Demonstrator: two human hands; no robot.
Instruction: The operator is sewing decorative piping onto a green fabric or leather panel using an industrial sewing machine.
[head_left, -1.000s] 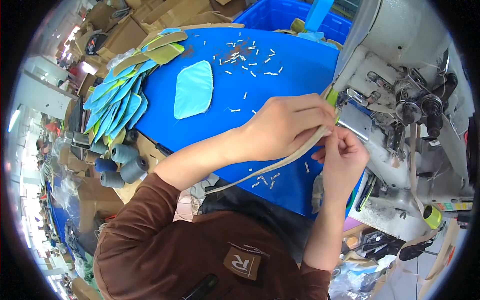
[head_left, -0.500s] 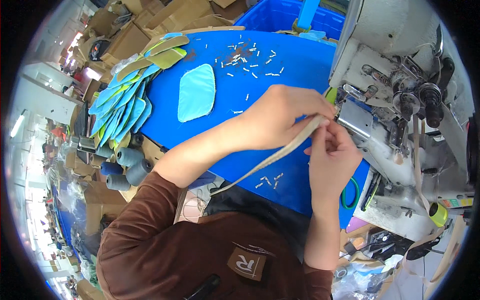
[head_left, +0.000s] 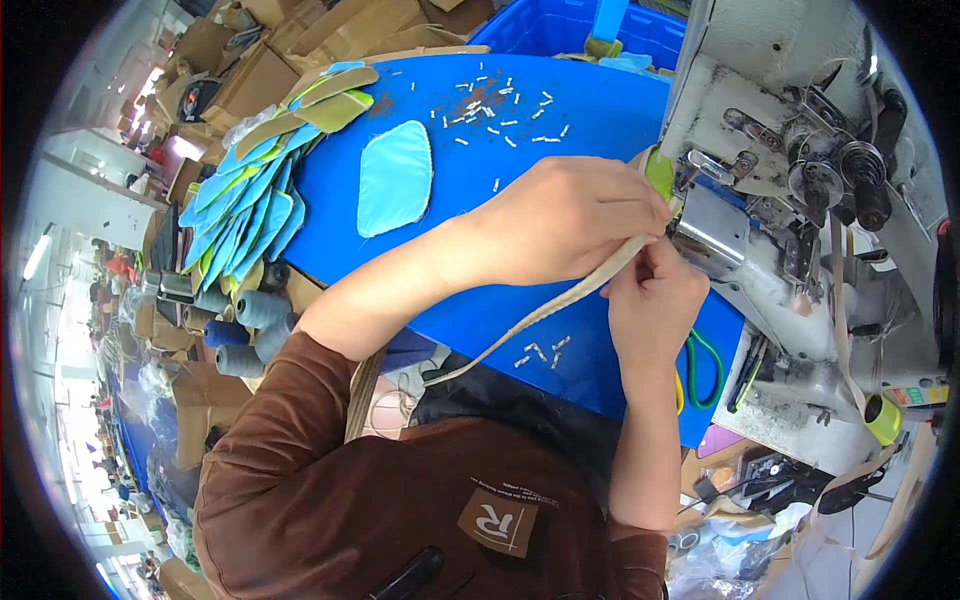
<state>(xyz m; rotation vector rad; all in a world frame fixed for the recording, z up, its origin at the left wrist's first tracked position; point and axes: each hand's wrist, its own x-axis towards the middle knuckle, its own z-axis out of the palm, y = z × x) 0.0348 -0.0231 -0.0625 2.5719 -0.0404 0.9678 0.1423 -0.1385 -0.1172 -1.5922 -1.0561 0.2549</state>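
A long beige fabric strip [head_left: 545,312] runs from between my hands down toward my lap. My left hand [head_left: 575,220] arches over its upper end, with the fingertips pinched on it beside the sewing machine's metal bed [head_left: 712,238]. Just below, my right hand [head_left: 655,300] has curled fingers and thumb closed at the strip's edge; the fingertips are partly hidden. A yellow-green fabric edge [head_left: 659,176] shows beyond my left fingers, near the machine's needle area. Flat on the blue table lies a light-blue padded fabric piece [head_left: 395,180].
A fanned stack of blue and green pieces [head_left: 245,215] hangs at the table's left edge, above thread cones [head_left: 262,309]. White scraps [head_left: 487,112] litter the blue tabletop [head_left: 330,205]. Green-handled scissors [head_left: 708,370] lie right of my right forearm. A blue crate [head_left: 550,28] stands behind.
Both hands have shifted slightly, the right one a little up and left. More of the yellow-green fabric edge shows at the machine. More of the scissors' handles is visible.
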